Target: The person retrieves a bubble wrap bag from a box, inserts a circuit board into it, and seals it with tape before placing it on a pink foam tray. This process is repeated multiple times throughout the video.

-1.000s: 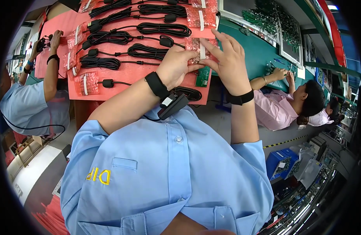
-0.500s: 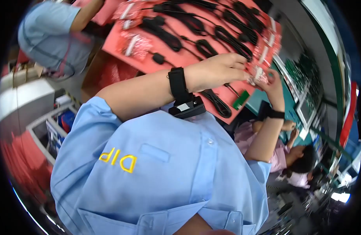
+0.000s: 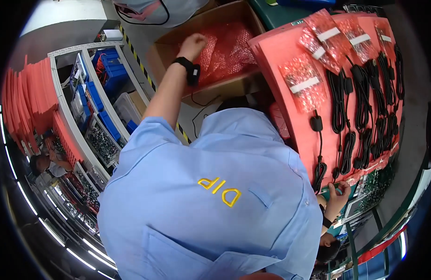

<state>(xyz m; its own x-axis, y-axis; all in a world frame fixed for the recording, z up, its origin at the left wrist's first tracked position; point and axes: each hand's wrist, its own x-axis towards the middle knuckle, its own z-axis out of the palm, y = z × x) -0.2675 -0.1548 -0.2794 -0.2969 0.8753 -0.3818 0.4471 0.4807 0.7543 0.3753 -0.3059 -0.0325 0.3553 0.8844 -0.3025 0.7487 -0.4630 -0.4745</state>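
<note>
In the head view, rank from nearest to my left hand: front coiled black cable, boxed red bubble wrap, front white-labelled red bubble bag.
1. Red bubble wrap, beside the left hand
2. Red bubble bag, further right
3. Coiled black cable, near the right hand

Salmon pink covers the counter (image 3: 267,46), where black cables (image 3: 338,105) join translucent red bubble-wrap bags (image 3: 297,70) marked with white labels (image 3: 305,85). More see-through red bubble wrap (image 3: 231,44) fills a brown cardboard box (image 3: 234,87), near yellow-and-black striped floor tape (image 3: 138,63). The light blue shirt (image 3: 178,196) bears yellow embroidery (image 3: 220,186), the wristband (image 3: 183,63) is black, and blue bins (image 3: 113,65) sit within a white shelf frame (image 3: 88,45).
</note>
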